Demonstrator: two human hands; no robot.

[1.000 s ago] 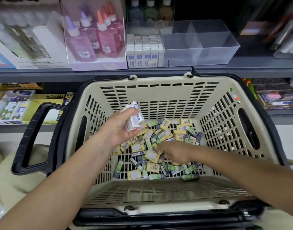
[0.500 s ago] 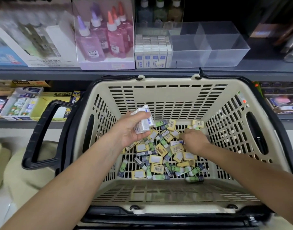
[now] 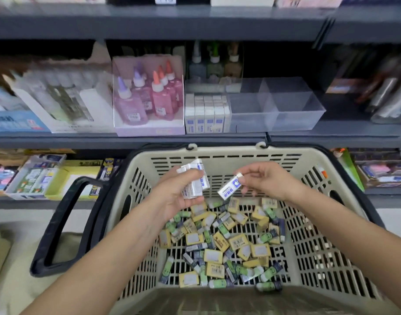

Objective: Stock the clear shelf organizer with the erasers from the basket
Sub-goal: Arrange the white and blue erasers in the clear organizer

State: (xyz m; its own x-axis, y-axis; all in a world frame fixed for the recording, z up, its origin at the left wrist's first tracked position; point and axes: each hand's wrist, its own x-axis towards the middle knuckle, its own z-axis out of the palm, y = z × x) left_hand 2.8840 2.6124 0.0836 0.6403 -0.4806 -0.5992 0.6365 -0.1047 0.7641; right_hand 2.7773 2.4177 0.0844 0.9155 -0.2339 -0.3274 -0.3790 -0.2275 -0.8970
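A beige slotted basket (image 3: 345, 214) sits in front of me with several yellow, green and dark erasers (image 3: 222, 244) loose on its floor. My left hand (image 3: 179, 194) grips a stack of white-and-blue erasers (image 3: 195, 183) above the basket's left side. My right hand (image 3: 270, 180) pinches one white-and-blue eraser (image 3: 230, 187) by its end, close to the stack. On the shelf behind stands the clear shelf organizer (image 3: 274, 110). Its left compartment holds a row of upright white-and-blue erasers (image 3: 206, 114); the other compartments look bare.
A box of pink and purple glue bottles (image 3: 149, 101) stands left of the organizer. The basket's black handle (image 3: 58, 226) hangs down at left. The grey shelf edge (image 3: 127, 140) runs just behind the basket. Stationery boxes (image 3: 36, 176) fill the lower shelf at left.
My right hand has lifted out of the eraser pile with one white-and-blue eraser and brought it toward my left hand's stack. Both hands rose, and my view tilted up toward the shelf.
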